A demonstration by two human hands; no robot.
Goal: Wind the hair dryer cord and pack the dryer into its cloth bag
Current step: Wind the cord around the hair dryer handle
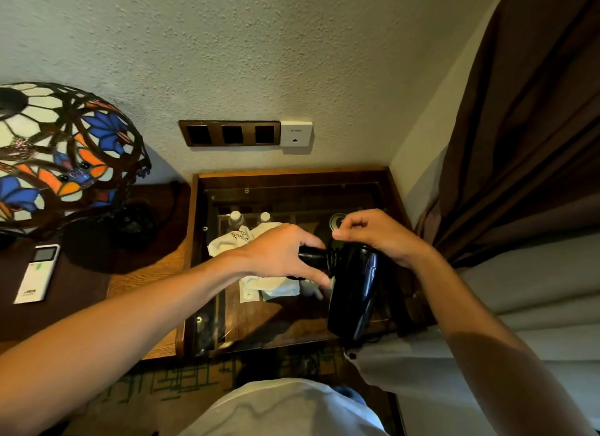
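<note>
Head view looks down on my two bare arms meeting at centre right of the frame, over a glass-topped wooden tabletop [292,322] pushed against a rough plaster wall [259,46]. My left hand [279,254] wraps the black handle of the hair dryer [354,289], fingers [319,278] curled around it; the dryer's glossy barrel hangs downward just beside that hand, above the glass. My right hand [376,234] sits at the top of the dryer with its fingertips pinched narrow, though I cannot tell what they pinch. Under the glass, at centre frame, lie two capped water bottles [235,219] and a crumpled white cloth bag [233,241] with dark printing. On the wall above sit a brown three-gang switch panel [229,133] and a white socket plate [296,133]. At left, a stained-glass lamp [61,150] stands on a darker wooden tabletop [143,267], a white remote [37,273] beside its base. Brown curtain [526,127] fills the upper right; patterned carpet [168,383] shows at the bottom.
</note>
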